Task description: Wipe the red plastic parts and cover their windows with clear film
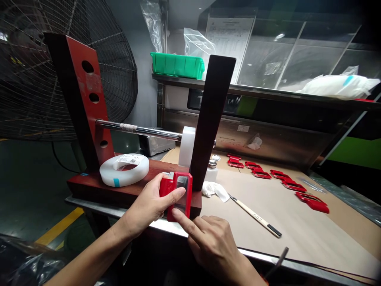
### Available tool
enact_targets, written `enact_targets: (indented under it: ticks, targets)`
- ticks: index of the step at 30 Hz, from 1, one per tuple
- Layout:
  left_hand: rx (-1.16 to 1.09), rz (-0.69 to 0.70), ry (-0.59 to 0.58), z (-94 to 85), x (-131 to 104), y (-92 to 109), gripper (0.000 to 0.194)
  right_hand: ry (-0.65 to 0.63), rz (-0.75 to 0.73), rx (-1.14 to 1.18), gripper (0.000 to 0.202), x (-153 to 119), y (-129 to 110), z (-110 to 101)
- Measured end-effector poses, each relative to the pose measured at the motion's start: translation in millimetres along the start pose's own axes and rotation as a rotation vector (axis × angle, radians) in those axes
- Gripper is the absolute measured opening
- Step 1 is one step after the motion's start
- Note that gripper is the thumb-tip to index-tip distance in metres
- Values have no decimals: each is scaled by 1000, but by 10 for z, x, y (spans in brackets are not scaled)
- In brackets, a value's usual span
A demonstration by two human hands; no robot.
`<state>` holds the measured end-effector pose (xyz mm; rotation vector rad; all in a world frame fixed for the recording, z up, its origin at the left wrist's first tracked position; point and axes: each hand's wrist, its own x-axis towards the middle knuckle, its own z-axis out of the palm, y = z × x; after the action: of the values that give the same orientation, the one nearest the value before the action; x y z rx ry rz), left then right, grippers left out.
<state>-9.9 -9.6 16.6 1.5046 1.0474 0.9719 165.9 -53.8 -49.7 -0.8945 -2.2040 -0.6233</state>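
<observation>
one red case (182,182) is gripped in the left hand (151,198), thumb across its dark window, held up before the right end of the stand (162,167). the right hand (212,238) touches the case's lower edge with its index fingertip, other fingers curled; i cannot tell whether they hold anything. one roll (124,170) lies on the stand's base, left of the case. a brush (256,216) lies on the brown paper (300,234) to the right, its tip by a white cloth (216,190).
</observation>
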Motion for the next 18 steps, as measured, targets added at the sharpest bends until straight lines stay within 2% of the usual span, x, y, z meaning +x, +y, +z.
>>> enact_targets:
  ticks: [3, 6, 7, 8, 12, 13, 15, 18]
  targets:
    - [17, 6, 12, -2, 5, 0, 37, 42, 45, 72, 46, 22, 70, -121]
    - [35, -5, 15, -9, 11, 3, 39, 115, 210, 111, 40, -12, 292, -322]
    - [42, -13, 15, -14, 12, 3, 39, 103, 284, 90, 35, -49, 405, -392]
    - [47, -19, 18, -19, 13, 3, 38, 58, 362, 46, 30, -100, 534, -456]
    - [47, -24, 17, -31, 16, -6, 39, -473, 675, -207, 30, -404, 1080, -612]
    - [46, -24, 14, -29, 16, -7, 40, -558, 725, -235, 31, -483, 1188, -623]
    - [44, -26, 20, -17, 16, -2, 41, -667, 783, -235, 28, -612, 1339, -616]
    - [48, -32, 57, 15, 12, 12, 40, -718, 834, -188, 25, -713, 1419, -562]
